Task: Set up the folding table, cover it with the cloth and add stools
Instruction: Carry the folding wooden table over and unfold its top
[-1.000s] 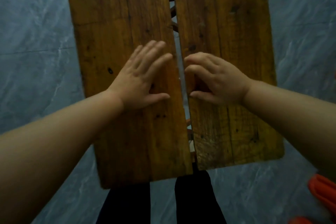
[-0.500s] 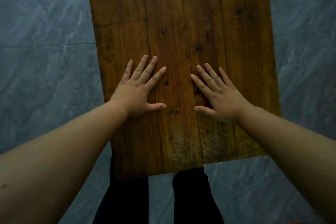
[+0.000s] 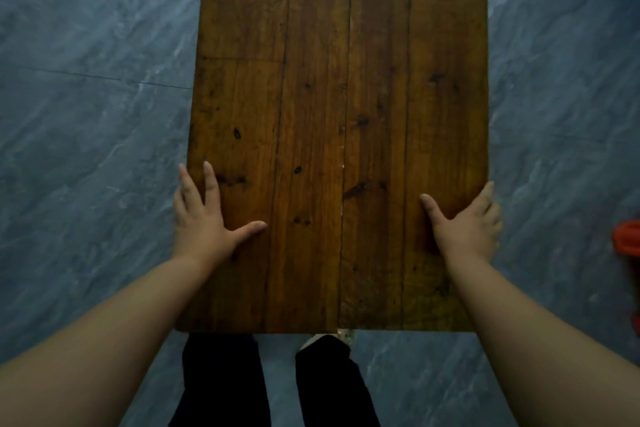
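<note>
The wooden folding table (image 3: 311,114) stands unfolded below me, its two halves meeting flat along a middle seam. My left hand (image 3: 202,218) rests on the left edge, two fingers straight and pointing forward, thumb spread across the top. At the right edge my right hand (image 3: 467,225) lays its thumb on the top while its fingers bend over the side. No cloth is in view.
Grey marbled floor tiles (image 3: 86,149) surround the table on all sides. A red-orange plastic object (image 3: 627,246), cut off by the frame, lies on the floor at the far right. My dark-trousered legs (image 3: 270,385) stand against the table's near end.
The gap between the two halves has closed and the top now lies flat. Both hands slid from the middle seam outward to the left and right edges.
</note>
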A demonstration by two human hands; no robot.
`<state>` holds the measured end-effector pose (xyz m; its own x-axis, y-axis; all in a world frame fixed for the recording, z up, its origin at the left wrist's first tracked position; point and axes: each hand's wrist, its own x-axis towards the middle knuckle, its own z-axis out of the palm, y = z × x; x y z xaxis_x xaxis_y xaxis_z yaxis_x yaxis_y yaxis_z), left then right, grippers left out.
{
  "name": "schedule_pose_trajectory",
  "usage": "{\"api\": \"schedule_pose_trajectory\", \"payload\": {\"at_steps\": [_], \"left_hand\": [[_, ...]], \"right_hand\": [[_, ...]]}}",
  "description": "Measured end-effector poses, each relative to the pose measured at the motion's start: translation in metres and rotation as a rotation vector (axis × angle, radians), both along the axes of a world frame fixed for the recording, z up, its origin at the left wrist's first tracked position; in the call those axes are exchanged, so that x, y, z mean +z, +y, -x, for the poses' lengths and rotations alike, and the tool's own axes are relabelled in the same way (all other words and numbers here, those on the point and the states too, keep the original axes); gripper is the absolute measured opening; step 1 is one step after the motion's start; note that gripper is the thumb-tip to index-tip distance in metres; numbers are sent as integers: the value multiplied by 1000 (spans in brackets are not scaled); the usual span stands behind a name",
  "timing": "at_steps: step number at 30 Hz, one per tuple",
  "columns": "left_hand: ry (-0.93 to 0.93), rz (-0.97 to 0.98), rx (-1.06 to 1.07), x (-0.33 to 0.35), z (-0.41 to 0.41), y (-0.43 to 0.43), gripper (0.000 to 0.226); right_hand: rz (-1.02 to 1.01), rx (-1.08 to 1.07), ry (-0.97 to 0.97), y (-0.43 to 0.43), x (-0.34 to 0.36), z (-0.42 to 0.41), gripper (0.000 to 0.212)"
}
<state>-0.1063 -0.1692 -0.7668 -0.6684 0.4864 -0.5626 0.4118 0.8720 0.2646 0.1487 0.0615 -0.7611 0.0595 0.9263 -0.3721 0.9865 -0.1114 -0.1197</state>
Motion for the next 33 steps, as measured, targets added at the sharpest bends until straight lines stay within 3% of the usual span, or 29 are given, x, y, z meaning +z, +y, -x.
{"api": "schedule_pose_trajectory", "payload": {"at_steps": [10, 20, 27, 30, 33], "left_hand": [[-25, 7, -148, -1, -6, -9, 126], [-27, 16, -136, 11, -12, -1, 123], [-25, 85, -168, 14, -18, -2, 121], [-15, 127, -228, 36, -12, 3, 108], [59, -4, -283, 96, -3, 11, 95]], "right_hand": [[47, -96, -100, -42, 1, -32, 108], [125, -50, -36, -15, 15, -29, 110], [128, 5, -111, -13, 15, -27, 100], [-4, 182, -26, -27, 36, -1, 84], [-90, 454, 184, -41, 97, 50, 78]]}}
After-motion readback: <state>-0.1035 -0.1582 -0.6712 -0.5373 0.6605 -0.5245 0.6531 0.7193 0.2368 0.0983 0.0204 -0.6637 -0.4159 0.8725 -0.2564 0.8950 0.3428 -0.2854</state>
